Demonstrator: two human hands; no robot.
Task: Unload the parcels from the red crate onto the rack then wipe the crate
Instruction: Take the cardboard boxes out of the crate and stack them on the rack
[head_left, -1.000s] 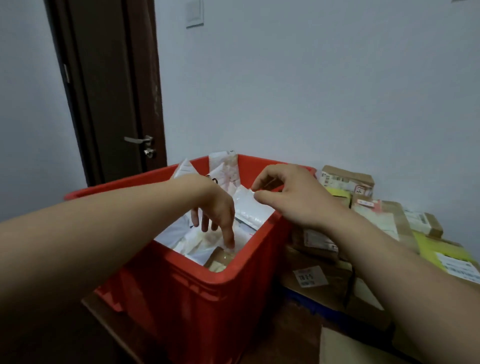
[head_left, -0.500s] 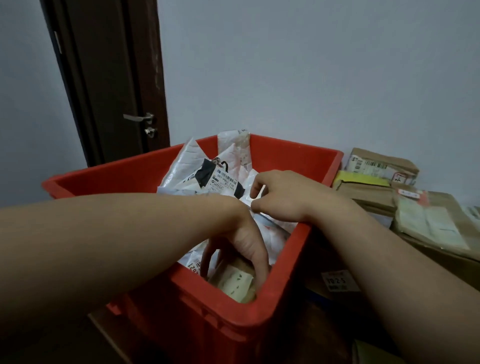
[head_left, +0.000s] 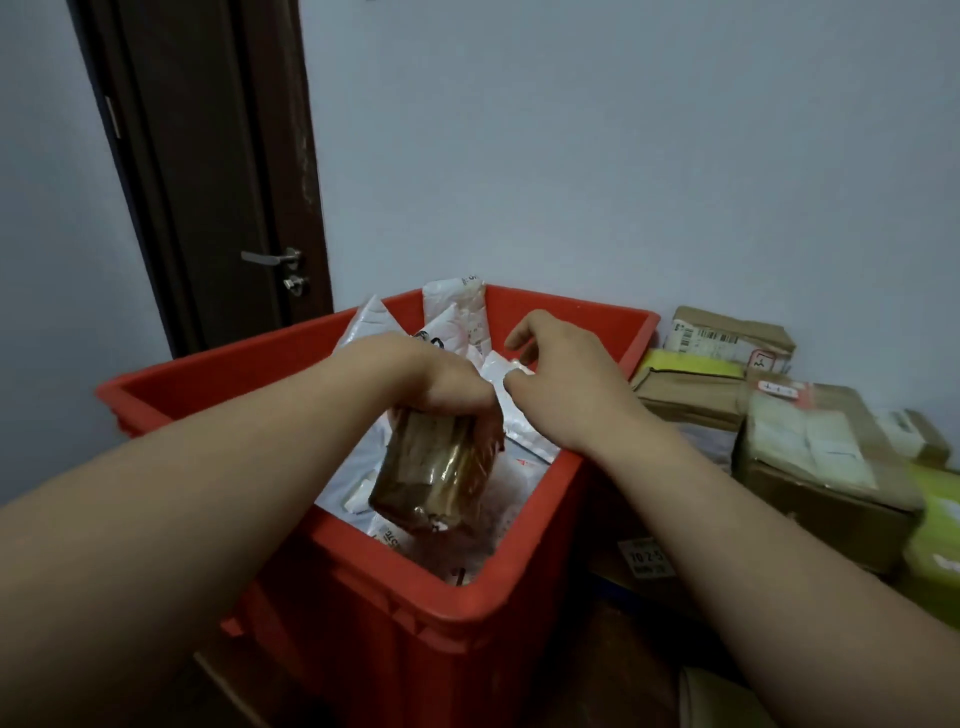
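Note:
The red crate (head_left: 244, 371) stands in front of me, holding several white mailer bags (head_left: 453, 310) that lean against its far wall. My left hand (head_left: 448, 385) reaches in from above and grips a brown parcel wrapped in glossy tape (head_left: 435, 480), which hangs tilted just above the other contents. My right hand (head_left: 563, 382) hovers over the crate's right side with forefinger and thumb spread apart. Its thumb lies at the edge of a white mailer (head_left: 519, 431) leaning on the right wall.
A heap of brown cardboard parcels (head_left: 815, 467) and a yellow-green one (head_left: 691, 364) lies to the right of the crate against the pale wall. A dark door (head_left: 208, 182) with a metal handle (head_left: 271, 256) stands behind the crate on the left.
My left hand has come up from deep in the crate with the brown taped parcel in its grip. My right hand's pinch on the white mailer has loosened and its fingers have spread.

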